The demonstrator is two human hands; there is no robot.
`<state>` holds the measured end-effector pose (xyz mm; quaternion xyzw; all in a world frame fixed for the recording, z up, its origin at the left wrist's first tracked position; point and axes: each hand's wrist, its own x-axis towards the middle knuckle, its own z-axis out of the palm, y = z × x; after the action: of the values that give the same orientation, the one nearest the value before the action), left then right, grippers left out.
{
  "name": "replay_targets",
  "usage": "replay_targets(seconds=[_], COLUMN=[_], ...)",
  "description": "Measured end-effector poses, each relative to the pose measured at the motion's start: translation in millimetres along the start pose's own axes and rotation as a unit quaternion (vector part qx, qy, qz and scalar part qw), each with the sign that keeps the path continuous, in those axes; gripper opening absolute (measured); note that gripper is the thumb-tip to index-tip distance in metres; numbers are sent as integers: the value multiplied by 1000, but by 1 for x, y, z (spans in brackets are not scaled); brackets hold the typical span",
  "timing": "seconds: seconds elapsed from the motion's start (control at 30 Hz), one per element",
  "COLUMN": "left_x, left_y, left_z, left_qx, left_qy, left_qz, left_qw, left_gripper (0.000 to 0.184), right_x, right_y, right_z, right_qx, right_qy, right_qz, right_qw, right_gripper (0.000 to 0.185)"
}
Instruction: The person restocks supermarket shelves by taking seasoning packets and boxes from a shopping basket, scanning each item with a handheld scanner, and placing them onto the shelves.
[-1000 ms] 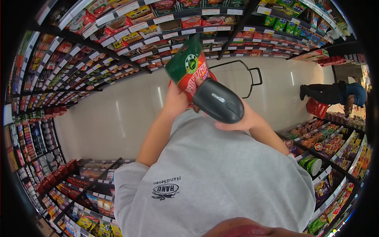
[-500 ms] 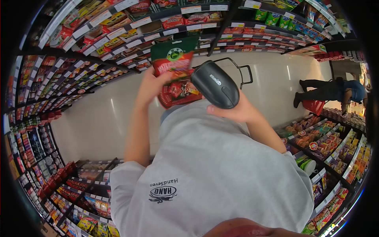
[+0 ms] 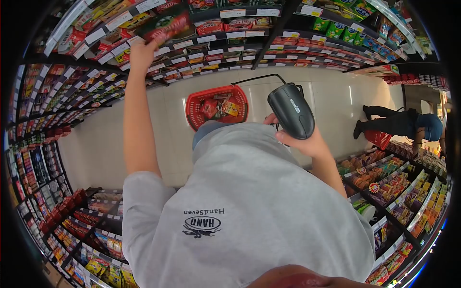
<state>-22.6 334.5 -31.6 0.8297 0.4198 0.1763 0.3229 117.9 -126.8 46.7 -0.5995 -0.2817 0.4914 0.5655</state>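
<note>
My left hand [image 3: 142, 54] is stretched out to the shelf at the upper left and grips the edge of a dark green and red snack bag [image 3: 165, 30]. Motion smears the bag, which is held in front of the packets on the shelf. On the other side, my right hand [image 3: 306, 141] is wrapped round a black handheld barcode scanner [image 3: 290, 109], held in front of my shirt. A red shopping basket [image 3: 192, 115] sits on the floor between my arms, with several packets [image 3: 230, 106] inside.
Shelves [image 3: 240, 34] of packaged snacks with price tags run along the far side. More shelves [image 3: 108, 235] stand behind me on both sides. At the right, another person [image 3: 394, 120] in dark trousers bends beside a second red basket [image 3: 379, 139].
My left hand has carried the snack bag from above the basket up and left to the shelf. The scanner has moved right with my right hand, and the basket shows fully.
</note>
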Motion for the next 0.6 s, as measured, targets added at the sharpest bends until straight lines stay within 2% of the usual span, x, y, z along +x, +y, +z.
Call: replay_targets(seconds=[0.07,0.13,0.17,0.2,0.23,0.27,0.33,0.37,0.4,0.5,0.53,0.6], left_x=[36,63,74,75,71,79,101,104,110,125,133,144], left_y=[-20,-29,-33,-31,-17,-26,-41,-43,-49,-57,-60,-59], left_z=[1,13,20,23,21,20,21,18,20,29,33,41], left_qx=[-40,-81,-220,-353,-336,-334,-375,-301,-300,-151,-150,-304], left_qy=[14,31,53,75,70,73,17,25,24,63,62,24], left_qz=[-5,-11,42,93,158,158,205,176,176,244,246,105], left_qw=[999,996,973,928,926,926,904,937,937,956,956,947], left_gripper=[34,33,31,30,26,26,27,27,27,22,22,25], right_x=[1,3,3,3,3,4,3,2,2,2,1,1], right_y=[5,2,1,2,6,7,5,4,5,7,6,6], right_z=[-3,-4,-4,-5,-6,-7,-8,-9,-10,-13,-13,-12], right_qx=[-11,-1,7,6,10,15,6,-4,-3,7,8,9], right_qy=[2,8,13,10,13,17,20,26,26,31,32,33], right_qz=[-11,1,12,14,11,8,-2,-12,-12,-9,-3,4], right_qw=[1000,1000,1000,1000,1000,1000,1000,1000,1000,999,999,999], right_gripper=[52,48,44,44,44,43,42,41,41,41,40,39])
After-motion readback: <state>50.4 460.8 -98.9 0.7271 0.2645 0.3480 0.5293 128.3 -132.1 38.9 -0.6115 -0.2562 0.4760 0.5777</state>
